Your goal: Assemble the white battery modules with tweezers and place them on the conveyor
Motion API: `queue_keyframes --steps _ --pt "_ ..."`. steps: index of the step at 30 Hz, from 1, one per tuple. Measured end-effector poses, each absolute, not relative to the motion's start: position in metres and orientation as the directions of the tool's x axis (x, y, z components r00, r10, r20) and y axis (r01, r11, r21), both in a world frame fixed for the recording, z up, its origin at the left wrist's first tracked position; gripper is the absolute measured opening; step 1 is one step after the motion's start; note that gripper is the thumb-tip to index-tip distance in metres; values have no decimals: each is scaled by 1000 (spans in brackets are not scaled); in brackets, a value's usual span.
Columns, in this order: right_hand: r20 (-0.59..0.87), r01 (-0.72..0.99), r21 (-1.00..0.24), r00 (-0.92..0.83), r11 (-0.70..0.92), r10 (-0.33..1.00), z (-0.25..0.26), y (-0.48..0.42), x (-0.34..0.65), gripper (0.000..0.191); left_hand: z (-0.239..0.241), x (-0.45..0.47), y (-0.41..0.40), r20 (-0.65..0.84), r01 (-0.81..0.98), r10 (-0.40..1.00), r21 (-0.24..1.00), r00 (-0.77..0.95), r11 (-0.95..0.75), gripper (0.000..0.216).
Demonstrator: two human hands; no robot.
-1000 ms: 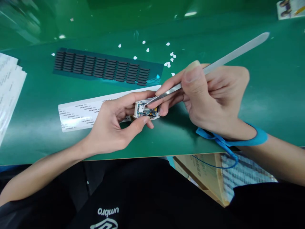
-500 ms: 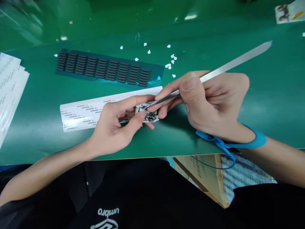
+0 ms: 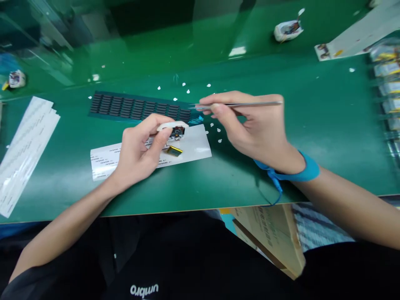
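Between thumb and fingers, my left hand (image 3: 140, 150) grips a small white device housing (image 3: 173, 125) with a dark circuit board showing inside. A gold-and-dark rectangular part (image 3: 174, 151) hangs just below it, over a white printed strip (image 3: 200, 143). My right hand (image 3: 253, 125) is closed on metal tweezers (image 3: 246, 103), held nearly level with the tips pointing left. Those tips are over the right end of a teal sheet carrying rows of black pads (image 3: 137, 108); whether they touch it I cannot tell. A blue wrist strap (image 3: 306, 166) circles my right wrist.
Small white round-tabbed pieces (image 3: 211, 124) lie scattered about the sheet. White strips (image 3: 28, 154) are stacked at left. Another white housing (image 3: 288, 31) stands at the back right, one more (image 3: 16, 79) at far left. Several units line the right edge. A cardboard box (image 3: 265, 233) sits below the table edge.
My right hand has drawn the tweezers away from the housing, up to the pad sheet. My left hand has tilted the housing, and the gold-and-dark part now shows below it. The camera view has shifted.
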State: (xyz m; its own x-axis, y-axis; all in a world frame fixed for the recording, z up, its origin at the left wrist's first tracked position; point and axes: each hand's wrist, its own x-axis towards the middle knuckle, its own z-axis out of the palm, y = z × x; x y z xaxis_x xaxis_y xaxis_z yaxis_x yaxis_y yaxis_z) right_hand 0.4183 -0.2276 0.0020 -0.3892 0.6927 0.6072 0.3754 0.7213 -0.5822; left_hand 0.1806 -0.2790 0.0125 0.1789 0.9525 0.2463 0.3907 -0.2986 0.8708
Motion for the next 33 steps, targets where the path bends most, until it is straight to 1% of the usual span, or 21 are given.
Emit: queue_keyframes --steps 2,3,7,9,10,18,21,23,26,29,31,33 --pt "568 410 -564 -438 717 697 -6 -219 418 23 9 177 -273 333 502 920 771 207 -392 16" --pt "547 425 -562 -453 710 704 -9 -216 418 24 7 176 -271 349 547 908 725 231 -418 17" --pt "507 451 -563 -473 693 720 -13 -213 419 25 2 175 -269 294 688 888 561 354 -460 27" --pt "506 445 -572 -469 689 724 -12 -212 419 26 0 175 -270 270 745 887 482 375 -462 27" --pt "506 441 -578 -466 687 725 -12 -212 419 26 0 176 -271 264 761 889 461 373 -456 26" --pt "458 422 -647 -451 636 766 -9 -209 421 29 0 176 -274 236 780 881 410 409 -472 27" --pt "415 409 -674 -480 615 773 -8 -207 423 33 -2 175 -270 236 757 873 434 428 -488 31" --pt "388 396 -697 -493 598 779 -8 -206 423 35 -3 174 -267 215 726 855 455 471 -515 35" --pt "391 388 -711 -475 587 788 -12 -203 422 28 -3 173 -264 170 688 826 477 538 -546 38" --pt "467 391 -643 -483 659 741 -17 -202 421 21 -2 174 -263 164 688 828 483 537 -542 39" --pt "515 399 -572 -506 717 692 -20 -201 420 21 -1 175 -263 167 685 828 487 536 -541 38" --pt "534 420 -522 -518 742 668 -23 -201 419 22 0 176 -263 162 687 827 484 538 -542 39"
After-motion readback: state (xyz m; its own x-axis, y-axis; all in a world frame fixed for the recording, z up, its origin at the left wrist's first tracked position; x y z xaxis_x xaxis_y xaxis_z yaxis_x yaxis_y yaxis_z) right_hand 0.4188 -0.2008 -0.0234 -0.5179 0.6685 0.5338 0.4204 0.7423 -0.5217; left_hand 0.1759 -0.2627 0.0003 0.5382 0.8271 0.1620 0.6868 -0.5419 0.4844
